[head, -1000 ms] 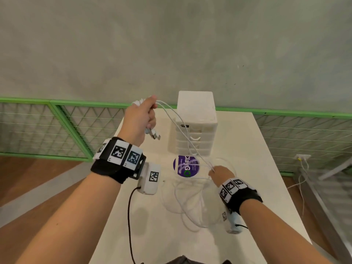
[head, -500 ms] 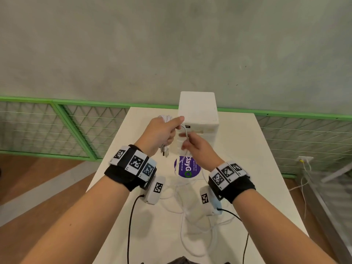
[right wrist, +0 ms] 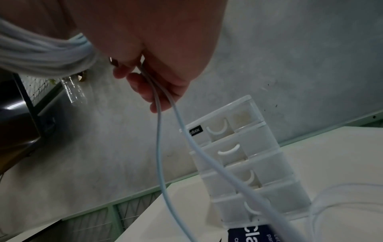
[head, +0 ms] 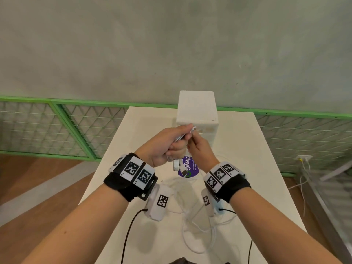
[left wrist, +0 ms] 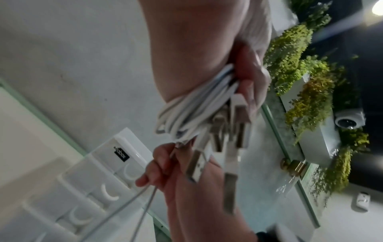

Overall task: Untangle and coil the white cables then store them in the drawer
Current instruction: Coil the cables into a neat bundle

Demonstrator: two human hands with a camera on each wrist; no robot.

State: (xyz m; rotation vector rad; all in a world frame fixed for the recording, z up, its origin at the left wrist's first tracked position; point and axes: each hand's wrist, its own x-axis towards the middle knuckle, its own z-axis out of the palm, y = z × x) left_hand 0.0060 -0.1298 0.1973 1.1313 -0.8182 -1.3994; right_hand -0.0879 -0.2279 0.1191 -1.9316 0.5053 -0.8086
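My left hand (head: 171, 143) grips a coiled bundle of white cables (left wrist: 192, 111) in front of the white drawer unit (head: 197, 109); several USB plugs (left wrist: 238, 121) hang below the fist. My right hand (head: 198, 147) is right beside it and pinches two white cable strands (right wrist: 163, 124) that run down to the loose cable (head: 198, 231) lying on the white table (head: 247, 149). The drawer unit (right wrist: 244, 163) has stacked drawers with curved handles, all pushed in.
A purple round sticker (head: 187, 168) lies on the table before the drawer unit. A green mesh fence (head: 57, 130) runs behind the table under a grey wall. Black wires (head: 129, 231) hang from the wrist cameras. Wooden floor lies at the left.
My right hand rose from the loose cable on the table up to my left hand, bringing strands with it. My left hand lowered and moved right, in front of the drawer unit.
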